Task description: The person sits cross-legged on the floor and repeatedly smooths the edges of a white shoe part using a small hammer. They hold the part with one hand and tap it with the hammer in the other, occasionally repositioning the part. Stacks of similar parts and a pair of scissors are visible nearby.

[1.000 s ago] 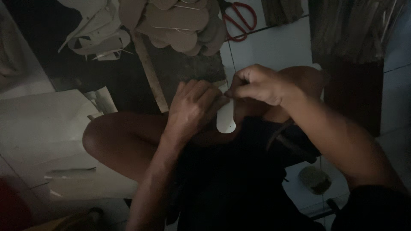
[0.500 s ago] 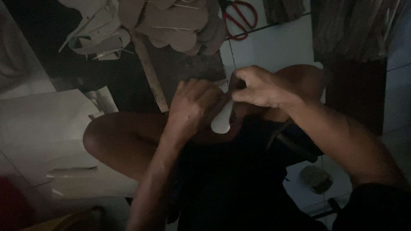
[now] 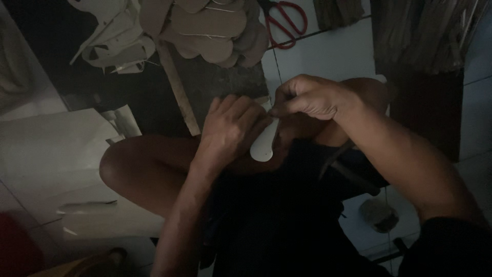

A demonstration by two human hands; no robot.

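Small pale, off-white rounded piece (image 3: 265, 145), the lightest thing between the two hands and plain, without pattern. Scissors with bright red looped handles (image 3: 287, 23) on a white tiled floor (image 3: 333, 54) crossed by thin dark grout lines. Heap of tan, sole-shaped cardboard-brown cut-outs (image 3: 210, 25), uniform in tone; beside it, cream-white offcuts (image 3: 115, 38). Long strip of light yellowish wood (image 3: 178, 87) against a dark grey, mottled slab (image 3: 220, 79). Large plain white sheets (image 3: 46, 149). Dark, near-black shorts (image 3: 287, 215), no pattern discernible in the dim light. Dull red patch (image 3: 15, 246) at the lower left corner.
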